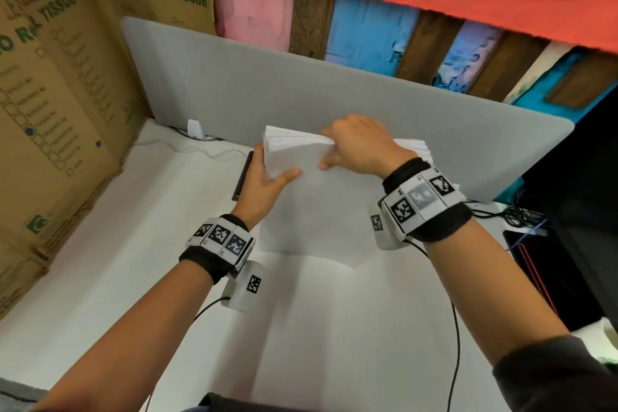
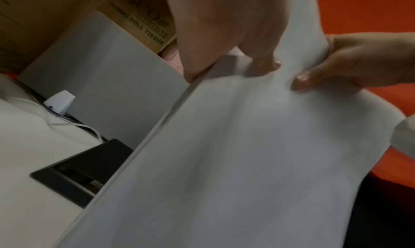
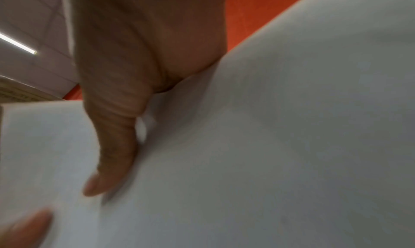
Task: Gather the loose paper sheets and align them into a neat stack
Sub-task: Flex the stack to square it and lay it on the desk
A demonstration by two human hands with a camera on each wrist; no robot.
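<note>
Where the paper is: the paper stack (image 1: 301,184) stands up on its bottom edge on the white worktop (image 1: 100,244), right in front of the person, between both hands.
Which way it runs: its long side goes up and down, and the flat face looks at the person.
Left hand (image 1: 267,174): holds the left edge, thumb on the front, fingers curled round behind.
Right hand (image 1: 361,147): pinches the top edge near the middle, thumb in front (the top sheets still look a bit uneven there).
Which hand is nearer: both touch it, one at the side, one on top.
Next step, I think: tap the bottom edge down so the sheets line up.
Behind: a grey divider (image 1: 334,94).
</note>
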